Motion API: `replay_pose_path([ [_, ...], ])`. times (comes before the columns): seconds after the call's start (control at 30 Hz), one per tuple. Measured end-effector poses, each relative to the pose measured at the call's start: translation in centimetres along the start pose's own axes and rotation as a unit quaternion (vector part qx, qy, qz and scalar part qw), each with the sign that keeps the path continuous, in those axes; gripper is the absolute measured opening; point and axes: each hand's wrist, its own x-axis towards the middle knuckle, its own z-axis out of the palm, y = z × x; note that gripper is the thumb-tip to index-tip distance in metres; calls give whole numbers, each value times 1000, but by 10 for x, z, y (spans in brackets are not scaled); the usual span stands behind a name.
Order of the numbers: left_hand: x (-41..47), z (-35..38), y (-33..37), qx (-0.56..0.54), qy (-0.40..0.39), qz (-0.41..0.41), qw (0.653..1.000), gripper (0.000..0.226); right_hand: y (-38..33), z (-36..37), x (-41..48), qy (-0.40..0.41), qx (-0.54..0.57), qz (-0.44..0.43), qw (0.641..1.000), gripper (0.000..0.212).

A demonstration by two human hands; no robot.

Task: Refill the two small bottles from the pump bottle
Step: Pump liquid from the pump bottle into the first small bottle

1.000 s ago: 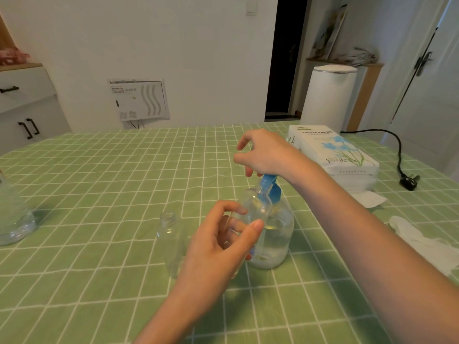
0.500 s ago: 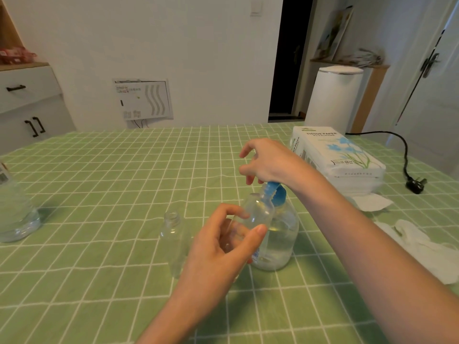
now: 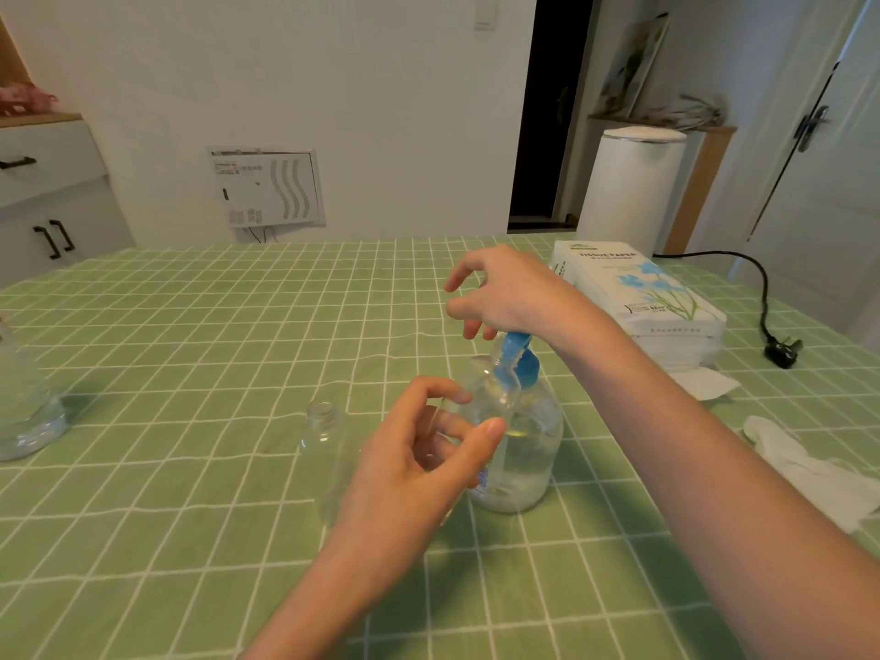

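Note:
The clear pump bottle (image 3: 528, 450) with its blue pump head (image 3: 519, 362) stands mid-table, partly filled with clear liquid. My right hand (image 3: 505, 292) rests on top of the pump head, fingers loose and spread. My left hand (image 3: 414, 469) holds a small clear bottle (image 3: 490, 390) up against the pump bottle, its mouth right under the blue spout. The second small clear bottle (image 3: 324, 435) stands uncapped on the cloth, just left of my left hand.
A tissue paper pack (image 3: 638, 288) lies at the right, with loose white tissues (image 3: 809, 469) nearer me. A black plug and cable (image 3: 781, 350) lie at the far right. A large clear bottle (image 3: 24, 407) stands at the left edge.
My view has shifted slightly. Both hands stay at the pump bottle, the right on the pump head, the left holding the small bottle at the spout.

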Motion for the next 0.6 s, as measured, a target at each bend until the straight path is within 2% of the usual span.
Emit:
replay_pose_path([
  [0.23,-4,0,-4,4,3,-10,1000,26,7,10,-1,-25,33,14,999,25],
  [0.5,-1,2,2,5,3,-3,1000,26,4,0,1,24,27,-8,999,32],
  [0.6,-2,3,5,-3,4,-8,1000,24,3,1,0,16,32,-4,999,32],
])
